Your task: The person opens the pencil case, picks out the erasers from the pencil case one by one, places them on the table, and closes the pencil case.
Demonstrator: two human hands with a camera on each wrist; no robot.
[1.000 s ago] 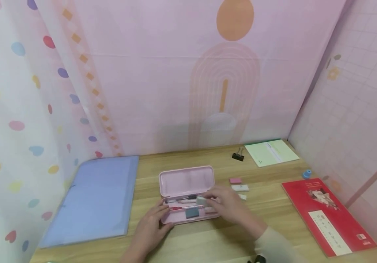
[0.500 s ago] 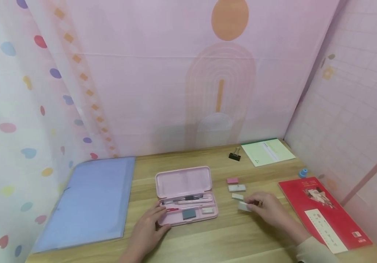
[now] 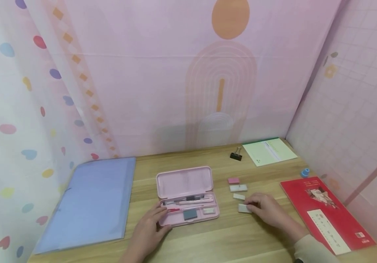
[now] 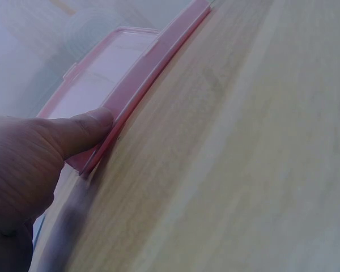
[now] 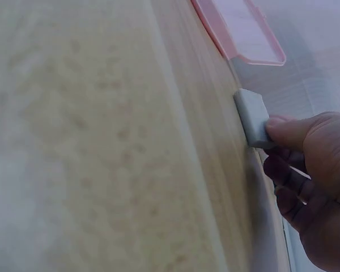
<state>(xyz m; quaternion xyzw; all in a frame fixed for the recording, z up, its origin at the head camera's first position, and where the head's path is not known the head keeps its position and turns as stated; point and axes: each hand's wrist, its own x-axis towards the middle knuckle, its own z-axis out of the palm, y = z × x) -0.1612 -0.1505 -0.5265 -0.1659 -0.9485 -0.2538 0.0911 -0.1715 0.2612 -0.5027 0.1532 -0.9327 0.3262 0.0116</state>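
Observation:
An open pink pencil case (image 3: 188,182) lies mid-table with pens, a dark block and a small white eraser inside. My left hand (image 3: 162,219) grips its front left corner; the left wrist view shows the thumb (image 4: 82,131) pressed on the case's pink wall (image 4: 144,73). My right hand (image 3: 249,206) sits right of the case and pinches a white eraser (image 3: 242,208) that rests on the wood. The right wrist view shows that eraser (image 5: 251,116) held at its end by the right hand (image 5: 275,136), with the case's lid (image 5: 243,31) beyond.
Three more erasers lie just behind the held one: pink (image 3: 233,180), white (image 3: 238,188), small white (image 3: 239,196). A blue folder (image 3: 89,202) lies at left, a black binder clip (image 3: 236,156) and green notepad (image 3: 270,151) at the back, a red book (image 3: 326,213) at right.
My right hand carried the white eraser from above the case to the right and lowered it onto the table beside the other erasers. The left hand stayed on the case.

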